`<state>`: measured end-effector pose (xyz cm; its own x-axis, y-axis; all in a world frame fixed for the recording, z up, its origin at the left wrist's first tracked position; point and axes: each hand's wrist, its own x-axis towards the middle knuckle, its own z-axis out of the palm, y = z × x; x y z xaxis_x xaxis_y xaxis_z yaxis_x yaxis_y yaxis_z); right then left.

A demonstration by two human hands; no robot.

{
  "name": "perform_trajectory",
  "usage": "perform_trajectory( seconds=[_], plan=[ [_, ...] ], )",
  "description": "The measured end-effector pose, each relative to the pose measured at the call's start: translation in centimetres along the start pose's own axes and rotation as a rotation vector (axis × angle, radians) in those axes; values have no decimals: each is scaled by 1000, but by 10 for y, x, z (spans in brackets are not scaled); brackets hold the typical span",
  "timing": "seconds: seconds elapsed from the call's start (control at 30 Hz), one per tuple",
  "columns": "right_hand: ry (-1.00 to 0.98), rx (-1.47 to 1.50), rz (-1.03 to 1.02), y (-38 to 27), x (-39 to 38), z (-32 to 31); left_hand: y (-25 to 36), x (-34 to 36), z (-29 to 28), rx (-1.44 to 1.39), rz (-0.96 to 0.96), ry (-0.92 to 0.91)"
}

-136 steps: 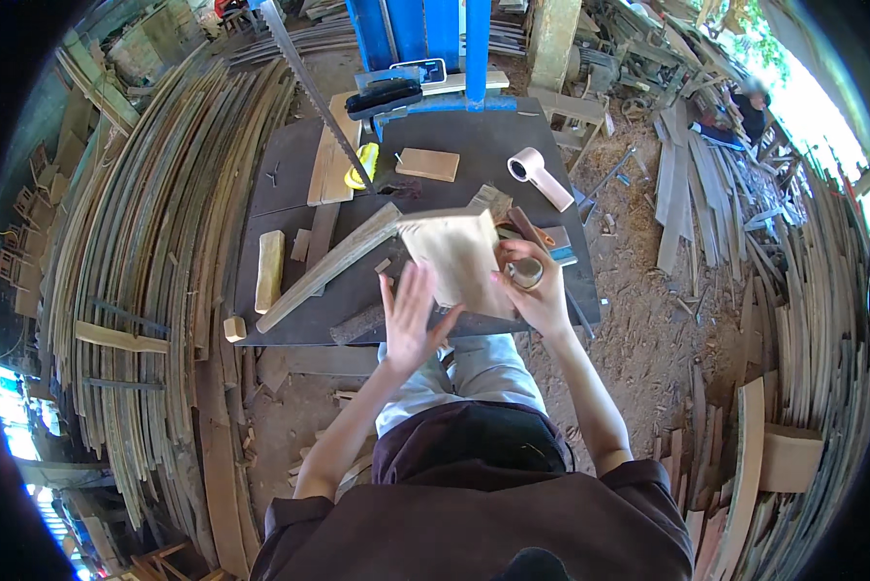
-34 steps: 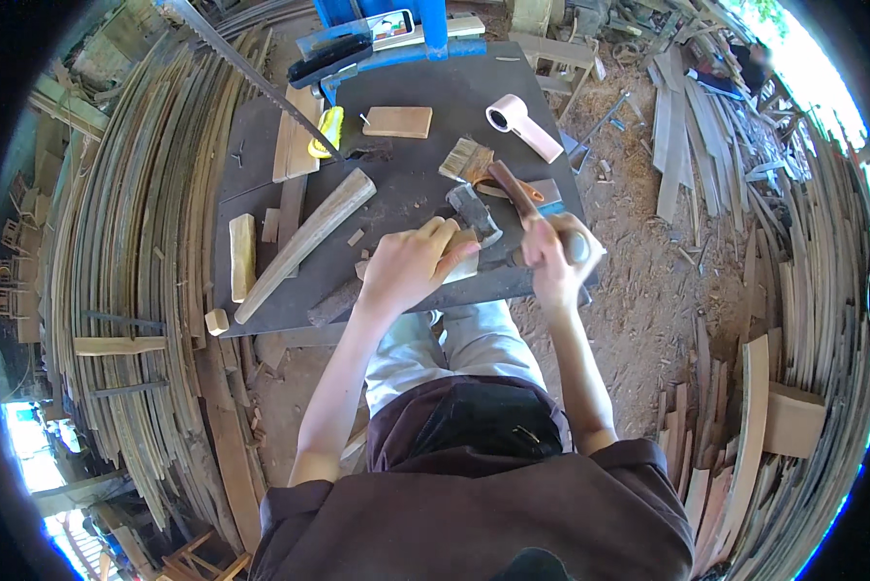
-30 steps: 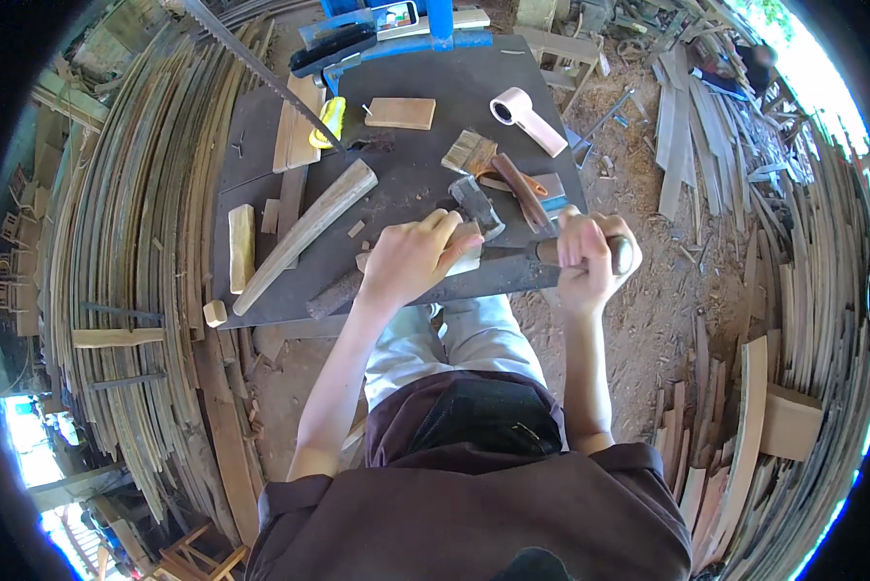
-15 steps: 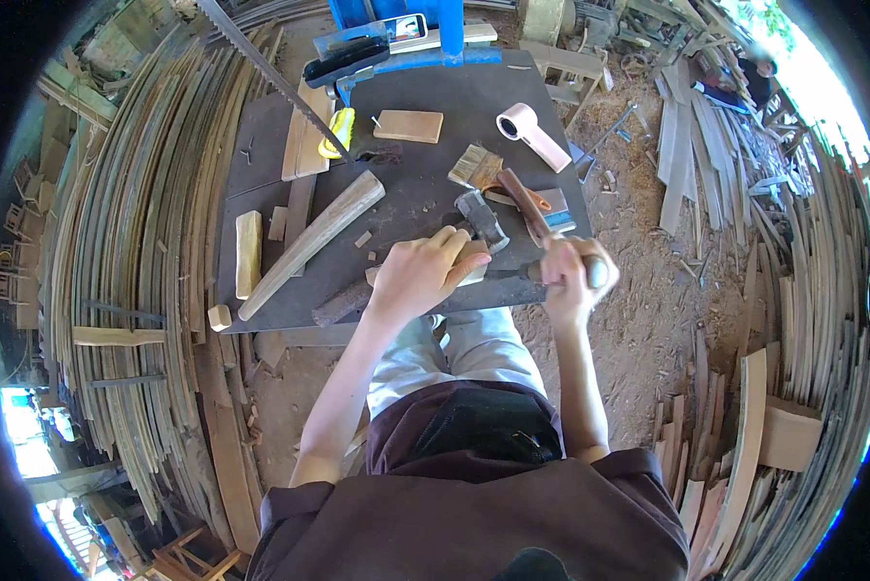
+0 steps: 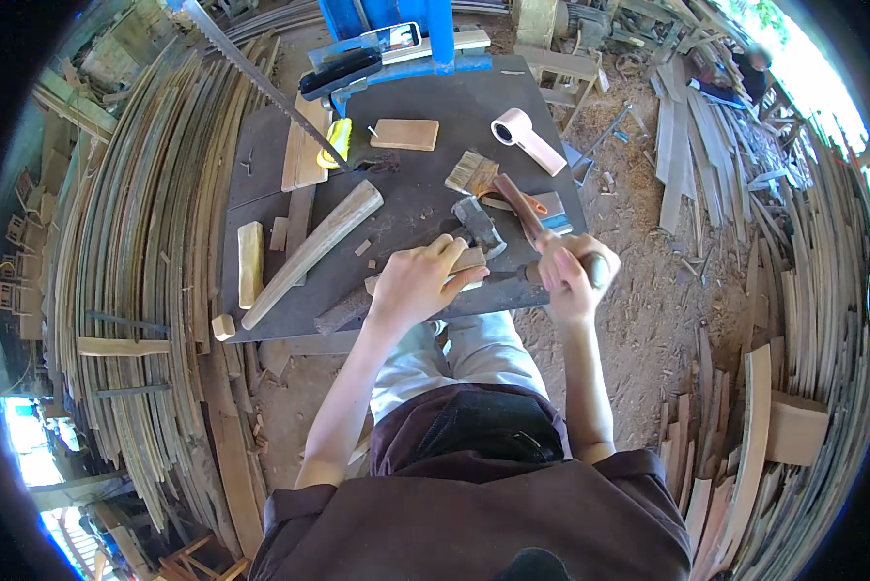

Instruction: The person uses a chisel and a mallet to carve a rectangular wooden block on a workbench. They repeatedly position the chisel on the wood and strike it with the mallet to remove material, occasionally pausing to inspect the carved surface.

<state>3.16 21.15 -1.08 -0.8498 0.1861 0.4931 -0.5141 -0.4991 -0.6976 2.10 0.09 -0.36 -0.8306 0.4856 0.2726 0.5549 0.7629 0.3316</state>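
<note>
My left hand (image 5: 416, 279) is closed on a small wooden block (image 5: 469, 259), pressing it down at the table's near edge; its fingers partly cover the block. In my right hand (image 5: 568, 276) is a chisel with a rounded wooden handle (image 5: 598, 269). Its dark blade (image 5: 505, 277) points left toward the block; whether the tip touches it I cannot tell. Just beyond the block lies a hammer head (image 5: 480, 227). A brown handle-like piece (image 5: 522, 205) reaches down to my right hand; where it ends is hidden.
The dark table (image 5: 416, 184) carries a long rounded wooden piece (image 5: 314, 254), a paintbrush (image 5: 474, 174), a pink handheld fan (image 5: 530, 141), and a flat board (image 5: 405, 135). A toothed saw blade (image 5: 265, 85) slants over its far left. Stacked wood strips (image 5: 130, 252) stand left; a person (image 5: 753, 73) is far right.
My left hand and the block have shifted slightly against each other, showing more of the block. My right hand stays on the chisel. The whole view has shifted a little.
</note>
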Motion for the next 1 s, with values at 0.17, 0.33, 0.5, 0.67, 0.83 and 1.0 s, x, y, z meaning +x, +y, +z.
perform_trajectory(
  seconds=[0.17,0.33,0.5,0.67,0.83,1.0],
  plan=[
    [-3,-23,18,7,2,-11,-2,0,1,-6,8,5],
    [1,18,22,8,4,-8,0,1,1,49,34,21],
    [32,-41,-53,2,5,-15,0,1,1,32,36,27],
    [28,-121,-5,12,-1,-10,5,-1,1,44,41,14],
    [60,-45,-18,9,-1,-22,2,-4,5,42,33,-18],
    [96,-32,83,12,-8,-17,3,-3,1,34,14,-7]
  ],
)
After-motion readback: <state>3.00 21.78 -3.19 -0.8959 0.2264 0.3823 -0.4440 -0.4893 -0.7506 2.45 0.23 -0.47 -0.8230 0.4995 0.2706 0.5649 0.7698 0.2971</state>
